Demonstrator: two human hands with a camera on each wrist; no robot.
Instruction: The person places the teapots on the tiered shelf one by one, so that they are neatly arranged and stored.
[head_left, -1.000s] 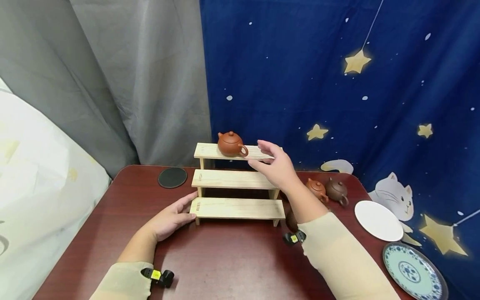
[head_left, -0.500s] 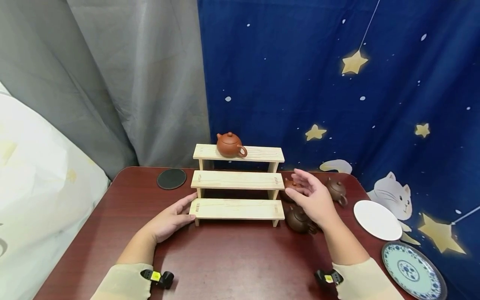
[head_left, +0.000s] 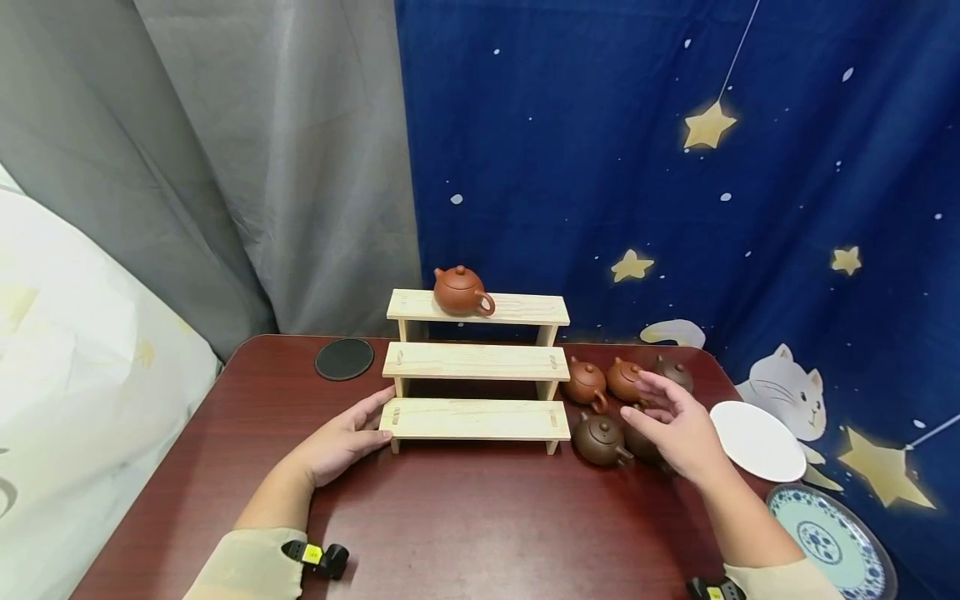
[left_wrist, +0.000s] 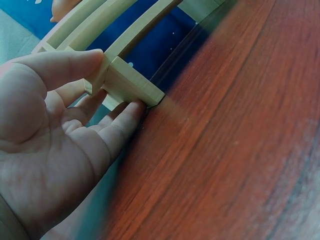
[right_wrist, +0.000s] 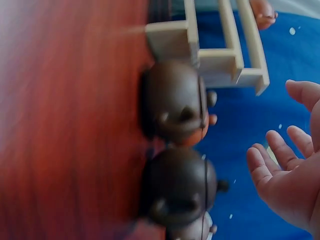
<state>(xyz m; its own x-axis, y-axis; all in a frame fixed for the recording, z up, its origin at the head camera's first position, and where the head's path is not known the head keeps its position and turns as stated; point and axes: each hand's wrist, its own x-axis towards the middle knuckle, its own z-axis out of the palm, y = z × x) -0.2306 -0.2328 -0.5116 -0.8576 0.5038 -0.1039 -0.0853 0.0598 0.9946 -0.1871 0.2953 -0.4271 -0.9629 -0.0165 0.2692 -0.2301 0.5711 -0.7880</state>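
In the head view a three-tier wooden display stand (head_left: 476, 362) stands on the table, with a reddish-brown teapot (head_left: 457, 292) on its top board. My left hand (head_left: 341, 446) holds the stand's lower left end. The left wrist view shows the thumb (left_wrist: 75, 65) on the bottom board's end and the fingertips against its leg (left_wrist: 132, 82). My right hand (head_left: 678, 433), fingers loosely spread and holding nothing, hovers over the teapots right of the stand. A dark brown teapot (head_left: 598, 440) and a reddish one (head_left: 585, 382) sit beside the stand. Another dark teapot (right_wrist: 180, 187) is partly hidden by the hand in the head view.
Farther back are another reddish teapot (head_left: 622, 379) and a dark one (head_left: 675, 373). A white plate (head_left: 757, 442) and a blue-patterned plate (head_left: 821, 542) lie at the right. A round black coaster (head_left: 344, 358) lies back left. Curtains hang behind the table (head_left: 465, 525).
My right hand has moved from beside the teapot on the top board, rightward and down, to over the teapots at the right. The left hand stays at the stand.
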